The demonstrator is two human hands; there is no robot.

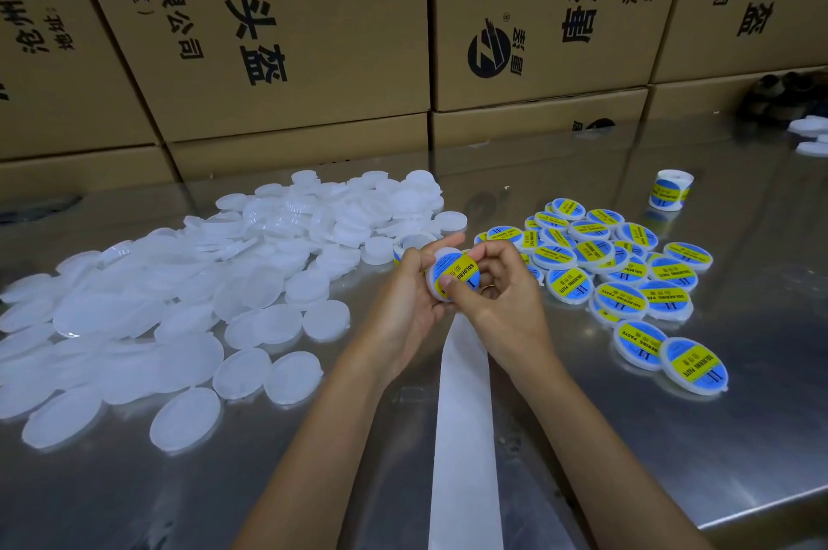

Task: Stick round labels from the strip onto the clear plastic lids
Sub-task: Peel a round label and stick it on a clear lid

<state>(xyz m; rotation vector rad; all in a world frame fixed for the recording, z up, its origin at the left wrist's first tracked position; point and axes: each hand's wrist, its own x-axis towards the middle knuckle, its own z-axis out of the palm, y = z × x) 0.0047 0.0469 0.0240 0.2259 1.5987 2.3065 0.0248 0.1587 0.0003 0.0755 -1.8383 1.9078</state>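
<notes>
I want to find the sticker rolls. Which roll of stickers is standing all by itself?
The roll of labels at the far right of the table, behind the pile of labelled lids. It stands apart from everything; the other roll sits half-hidden just behind the hands.

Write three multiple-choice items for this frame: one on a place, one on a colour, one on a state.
1. Where does the heap of labelled lids lie?
A. to the person's right
B. on the cardboard boxes
C. to the person's left

2. What colours is the round label on the held lid?
A. red and white
B. blue and yellow
C. green and black

3. How is the held lid supported?
A. flat on the table
B. on the heap of plain lids
C. between both hands

Key: 1 A, the heap of labelled lids lies right of the hands; 2 B, the round label shows a yellow band on blue; 3 C, the left hand and right hand grip the clear round plastic lid above the steel table.
</notes>
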